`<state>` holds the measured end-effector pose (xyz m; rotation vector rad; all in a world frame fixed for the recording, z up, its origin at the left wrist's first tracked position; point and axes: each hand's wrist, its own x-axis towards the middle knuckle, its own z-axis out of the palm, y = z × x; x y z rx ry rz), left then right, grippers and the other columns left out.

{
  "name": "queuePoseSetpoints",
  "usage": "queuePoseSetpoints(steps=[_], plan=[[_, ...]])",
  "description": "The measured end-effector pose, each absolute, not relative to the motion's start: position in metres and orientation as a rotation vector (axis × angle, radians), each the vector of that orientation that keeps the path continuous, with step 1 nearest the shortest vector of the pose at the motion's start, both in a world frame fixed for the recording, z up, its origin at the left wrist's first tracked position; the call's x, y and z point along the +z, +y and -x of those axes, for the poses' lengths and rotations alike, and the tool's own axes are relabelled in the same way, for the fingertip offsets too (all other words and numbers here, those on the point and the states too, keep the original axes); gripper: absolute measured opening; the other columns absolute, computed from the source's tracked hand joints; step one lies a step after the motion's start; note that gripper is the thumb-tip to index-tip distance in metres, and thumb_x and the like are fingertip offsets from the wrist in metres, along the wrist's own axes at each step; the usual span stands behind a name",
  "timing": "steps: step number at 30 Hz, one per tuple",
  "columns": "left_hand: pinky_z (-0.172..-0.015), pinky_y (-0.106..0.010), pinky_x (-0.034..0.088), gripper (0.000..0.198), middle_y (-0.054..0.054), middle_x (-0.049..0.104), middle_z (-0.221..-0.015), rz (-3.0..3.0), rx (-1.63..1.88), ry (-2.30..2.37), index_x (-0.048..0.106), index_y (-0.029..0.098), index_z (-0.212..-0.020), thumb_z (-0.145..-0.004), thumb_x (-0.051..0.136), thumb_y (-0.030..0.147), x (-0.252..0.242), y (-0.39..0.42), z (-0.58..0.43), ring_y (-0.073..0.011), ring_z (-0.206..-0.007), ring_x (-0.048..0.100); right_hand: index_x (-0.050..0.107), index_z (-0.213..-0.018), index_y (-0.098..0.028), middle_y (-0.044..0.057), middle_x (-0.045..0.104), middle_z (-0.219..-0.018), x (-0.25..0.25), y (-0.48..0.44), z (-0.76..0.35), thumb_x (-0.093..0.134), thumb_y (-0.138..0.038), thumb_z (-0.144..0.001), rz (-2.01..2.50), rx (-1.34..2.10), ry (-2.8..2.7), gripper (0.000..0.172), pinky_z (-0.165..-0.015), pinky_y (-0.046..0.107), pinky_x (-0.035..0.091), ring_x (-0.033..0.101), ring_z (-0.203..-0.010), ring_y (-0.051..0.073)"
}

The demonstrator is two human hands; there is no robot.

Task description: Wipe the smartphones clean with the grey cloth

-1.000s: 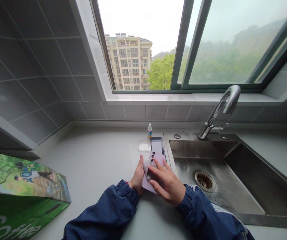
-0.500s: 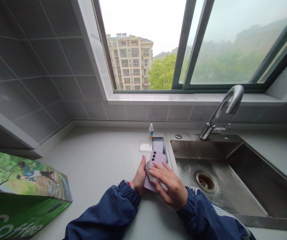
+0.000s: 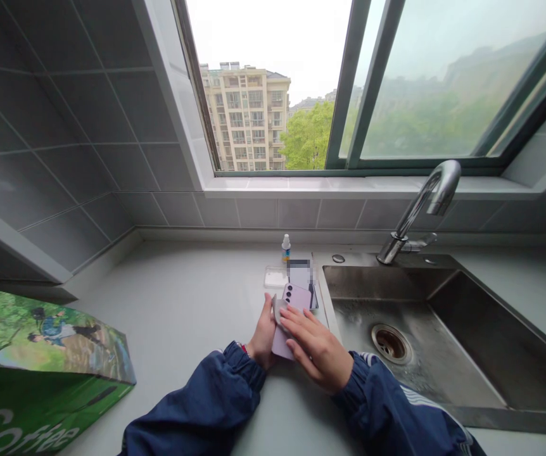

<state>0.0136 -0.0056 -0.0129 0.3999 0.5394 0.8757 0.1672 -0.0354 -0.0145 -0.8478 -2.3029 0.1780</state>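
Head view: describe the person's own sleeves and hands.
The left sleeve and the right sleeve are navy with gathered cuffs. White stripes mark the right one. A red edge shows at the left cuff. The left hand and right hand are bare.

The left hand [image 3: 263,332] is held upright, while the right hand [image 3: 318,345] is laid nearly flat, its fingers [image 3: 299,328] extended leftward.

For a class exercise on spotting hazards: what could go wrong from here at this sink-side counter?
The lilac phone, held between the left hand and right hand, sits close to the steel sink, so a slip could drop it in. The small bottle stands upright nearby and might be knocked over.
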Motion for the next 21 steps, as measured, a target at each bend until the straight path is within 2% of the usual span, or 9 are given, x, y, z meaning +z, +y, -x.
queuePoseSetpoints(steps=[6, 8, 14, 17, 21], plan=[[-0.108, -0.04, 0.039, 0.082, -0.017, 0.068, -0.124, -0.467, 0.856, 0.629, 0.052, 0.012, -0.142, -0.093, 0.025, 0.072, -0.01, -0.007, -0.013, -0.0296, -0.122, 0.059, 0.048, -0.143, -0.014, 0.014, 0.041, -0.154, -0.019, -0.031, -0.171, 0.041, -0.019, -0.099, 0.938, 0.073, -2.275, 0.045, -0.116, 0.052, 0.036, 0.03, -0.147, 0.027], [-0.11, -0.041, 0.038, 0.083, -0.017, 0.066, -0.127, -0.473, 0.833, 0.603, 0.051, 0.012, -0.142, -0.093, 0.023, 0.073, -0.011, -0.007, -0.013, -0.0298, -0.126, 0.057, 0.045, -0.146, -0.013, 0.015, 0.035, -0.157, -0.019, -0.031, -0.171, 0.041, -0.021, -0.099, 0.94, 0.073, -2.309, 0.048, -0.117, 0.053, 0.033, 0.025, -0.149, 0.028], [-0.117, -0.039, 0.029, 0.086, -0.02, 0.058, -0.139, -0.508, 0.876, 0.493, 0.046, 0.005, -0.145, -0.094, 0.021, 0.07, -0.014, -0.008, -0.016, -0.0289, -0.135, 0.049, 0.018, -0.158, -0.015, 0.013, 0.017, -0.163, -0.023, -0.031, -0.169, 0.044, -0.048, -0.099, 1.088, 0.136, -2.521, 0.073, -0.115, 0.063, 0.028, 0.015, -0.151, 0.036], [-0.113, -0.044, 0.035, 0.083, -0.019, 0.056, -0.141, -0.593, 0.835, 0.457, 0.039, 0.013, -0.151, -0.094, 0.022, 0.071, -0.017, -0.009, -0.015, -0.0313, -0.129, 0.054, 0.01, -0.159, -0.018, 0.012, 0.012, -0.164, -0.028, -0.028, -0.172, 0.039, -0.052, -0.1, 1.194, 0.092, -2.482, 0.075, -0.114, 0.066, 0.025, 0.013, -0.151, 0.036], [-0.094, -0.049, 0.05, 0.078, -0.017, 0.055, -0.142, -0.678, 0.741, 0.455, 0.029, 0.027, -0.156, -0.092, 0.025, 0.072, -0.019, -0.01, -0.014, -0.0331, -0.105, 0.068, 0.002, -0.16, -0.022, 0.01, 0.01, -0.165, -0.031, -0.023, -0.176, 0.032, -0.053, -0.101, 1.281, 0.04, -2.373, 0.073, -0.113, 0.067, 0.026, 0.012, -0.152, 0.035]])
